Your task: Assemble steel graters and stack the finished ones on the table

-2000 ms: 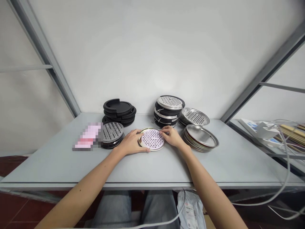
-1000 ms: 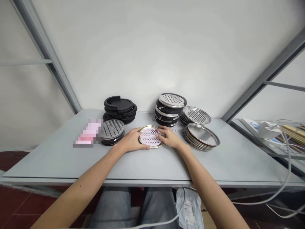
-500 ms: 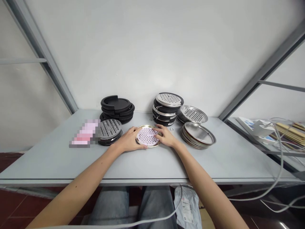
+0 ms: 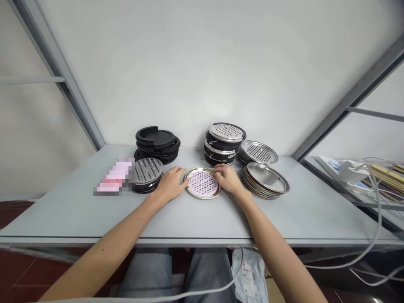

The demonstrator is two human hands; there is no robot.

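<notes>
A round metal plate holding a pale pink perforated disc lies flat on the grey table. My left hand rests on the table at the plate's left edge, fingers stretched out and just touching the rim. My right hand curls over the plate's right rim, fingertips on its far edge. Both forearms reach in from the near edge of the table.
At the back stand black round lids, a low black stack topped by a perforated metal disc, black rings with perforated metal tops, perforated trays and plain metal plates. Cables hang at the right.
The plate has slid a little to the right. My left hand has drawn back from on top of it to its left edge, while my right hand stays on the right rim.
</notes>
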